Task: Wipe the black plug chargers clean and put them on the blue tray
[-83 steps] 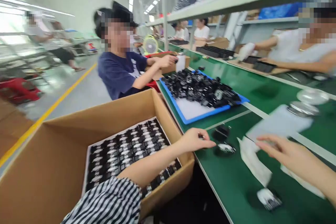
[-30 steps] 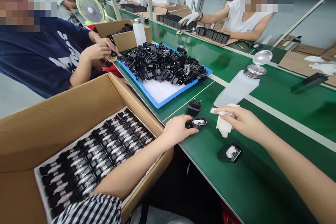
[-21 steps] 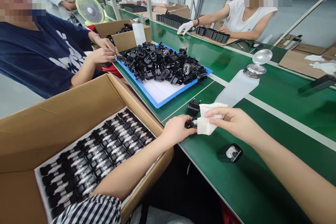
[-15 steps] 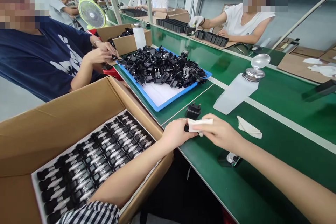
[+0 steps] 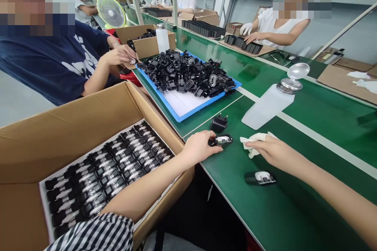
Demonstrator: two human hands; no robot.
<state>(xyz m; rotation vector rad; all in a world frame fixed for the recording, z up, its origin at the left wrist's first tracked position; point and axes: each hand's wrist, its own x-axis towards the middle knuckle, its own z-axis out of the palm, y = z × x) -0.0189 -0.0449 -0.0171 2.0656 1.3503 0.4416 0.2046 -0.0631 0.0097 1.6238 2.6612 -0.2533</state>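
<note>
Between the fingers of my left hand (image 5: pixel 200 147) is an open black plug adapter housing (image 5: pixel 223 140), its white and green insides facing up. My right hand (image 5: pixel 269 150) pinches a white cloth (image 5: pixel 250 147) a little to the right of it, apart from the housing. Another open housing (image 5: pixel 260 178) lies on the green table below my right hand. Just beyond my left hand a black two-pin plug (image 5: pixel 218 122) stands with its pins up. A white bottle with a metal pump top (image 5: pixel 269 106) stands farther back.
At my left a cardboard box (image 5: pixel 73 117) holds rows of black adapters (image 5: pixel 108 172). Ahead, a blue-rimmed tray (image 5: pixel 188 115) is heaped with black plug parts (image 5: pixel 188 72). A co-worker (image 5: pixel 85 55) sits at the left; another person (image 5: pixel 278 27) works across the table.
My right hand has moved right with the cloth, off the housing in my left hand, so its insides now show. The view has shifted slightly.
</note>
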